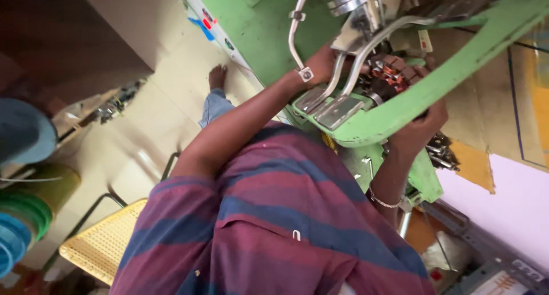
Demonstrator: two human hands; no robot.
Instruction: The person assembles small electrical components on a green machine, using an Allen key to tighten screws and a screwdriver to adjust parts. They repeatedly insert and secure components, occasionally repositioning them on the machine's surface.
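A copper-wound motor core (392, 75) sits inside a green machine frame (457, 72), behind two curved metal levers (343, 83) with flat pads. My left hand (321, 63) reaches in from the left and grips the core's near side, partly hidden by the levers. Coming up from below, my right hand (422, 129) has its fingers curled over the core's far side behind the green bar. A thin bracelet (382, 202) is on the right wrist. My striped maroon and blue shirt (274, 226) fills the lower frame.
Small metal parts (443, 152) lie piled on the brown bench (486, 100) to the right. The machine's panel (209, 20) carries coloured buttons. A yellow woven chair seat (100, 246), blue and green spools (17, 226) and a bare foot (217, 76) are on the cream floor.
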